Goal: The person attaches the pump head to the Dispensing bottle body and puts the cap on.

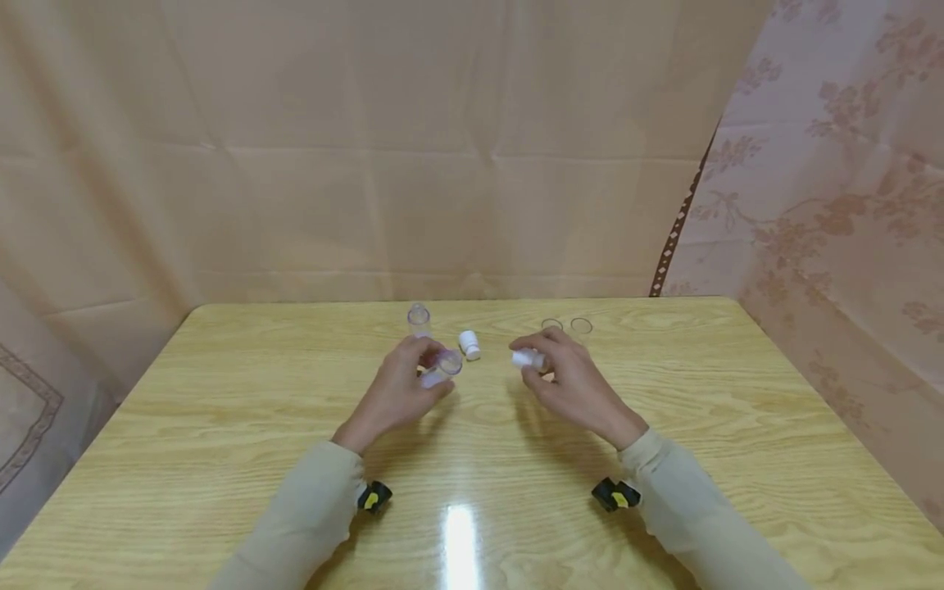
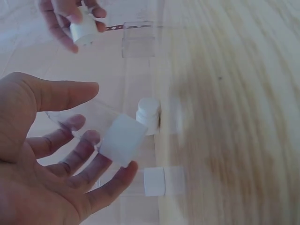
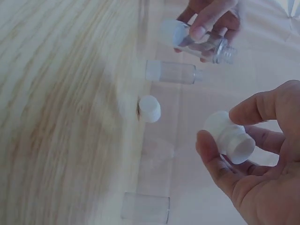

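My left hand (image 1: 398, 383) holds a clear plastic bottle (image 3: 201, 46) at a tilt, thumb on one side and fingers on the other. The bottle has a white base (image 2: 124, 139) and a bare threaded neck. Across from it, my right hand (image 1: 574, 383) grips a white pump top (image 3: 221, 131) between thumb and fingers, its narrower end toward the wrist camera. A gap separates the two hands. Between and beyond them, a second white pump top (image 1: 469, 345) stands on the table. Behind my left hand is another clear bottle (image 1: 419, 321) with a white base (image 2: 154, 181), upright.
Two clear cylindrical covers stand near the far edge, one cover (image 1: 582, 325) to the right and the other cover (image 1: 552, 324) partly behind my right hand. The wood-grain table (image 1: 221, 393) ends at a hanging beige cloth (image 1: 428, 164).
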Motion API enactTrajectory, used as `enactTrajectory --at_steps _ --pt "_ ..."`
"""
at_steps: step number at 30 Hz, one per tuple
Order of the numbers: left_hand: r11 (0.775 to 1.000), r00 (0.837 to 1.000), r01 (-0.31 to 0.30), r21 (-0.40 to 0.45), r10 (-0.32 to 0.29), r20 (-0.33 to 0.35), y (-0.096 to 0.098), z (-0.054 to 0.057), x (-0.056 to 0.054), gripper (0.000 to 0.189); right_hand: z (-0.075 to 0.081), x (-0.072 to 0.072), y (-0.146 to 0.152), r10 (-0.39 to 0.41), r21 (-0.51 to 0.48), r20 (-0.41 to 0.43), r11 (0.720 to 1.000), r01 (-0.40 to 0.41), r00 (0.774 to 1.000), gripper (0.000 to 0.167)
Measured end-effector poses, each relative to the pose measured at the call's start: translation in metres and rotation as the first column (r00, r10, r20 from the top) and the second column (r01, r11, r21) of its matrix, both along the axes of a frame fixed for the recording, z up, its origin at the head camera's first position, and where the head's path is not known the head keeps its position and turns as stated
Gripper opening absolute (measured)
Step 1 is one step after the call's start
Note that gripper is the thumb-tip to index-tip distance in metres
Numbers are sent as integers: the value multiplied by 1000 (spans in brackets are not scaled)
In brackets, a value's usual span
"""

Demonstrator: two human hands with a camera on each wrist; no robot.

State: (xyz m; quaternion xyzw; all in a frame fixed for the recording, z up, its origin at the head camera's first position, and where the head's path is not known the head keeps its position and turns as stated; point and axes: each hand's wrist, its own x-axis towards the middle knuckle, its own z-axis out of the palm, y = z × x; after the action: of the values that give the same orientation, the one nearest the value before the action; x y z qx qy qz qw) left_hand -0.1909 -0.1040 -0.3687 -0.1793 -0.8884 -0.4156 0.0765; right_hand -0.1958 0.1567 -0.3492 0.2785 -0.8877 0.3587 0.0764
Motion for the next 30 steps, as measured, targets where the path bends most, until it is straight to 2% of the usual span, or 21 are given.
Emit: enactTrajectory --at_steps 4,10,16,20,26,30 --pt "999 998 -2 -43 -1 -65 3 -2 1 36 0 0 -2 26 -22 -11 999 -26 1000 30" --pt "998 995 3 -55 -8 -99 6 -2 3 37 -1 -2 -5 58 -60 -42 996 -60 997 29" --pt "993 989 8 -114 -25 -144 7 -2 6 36 -2 -3 -6 79 -61 -73 995 -84 994 29" --pt "992 989 6 -122 -24 -144 7 -2 7 36 -2 -2 -7 90 -71 -74 993 -95 993 30" --pt "996 993 30 -82 -39 -116 8 -2 7 36 -3 -1 -8 92 -124 -59 987 -98 994 30" --pt "997 991 37 -71 -45 -124 9 -3 7 36 -4 0 -9 93 -165 -45 981 -99 995 29"
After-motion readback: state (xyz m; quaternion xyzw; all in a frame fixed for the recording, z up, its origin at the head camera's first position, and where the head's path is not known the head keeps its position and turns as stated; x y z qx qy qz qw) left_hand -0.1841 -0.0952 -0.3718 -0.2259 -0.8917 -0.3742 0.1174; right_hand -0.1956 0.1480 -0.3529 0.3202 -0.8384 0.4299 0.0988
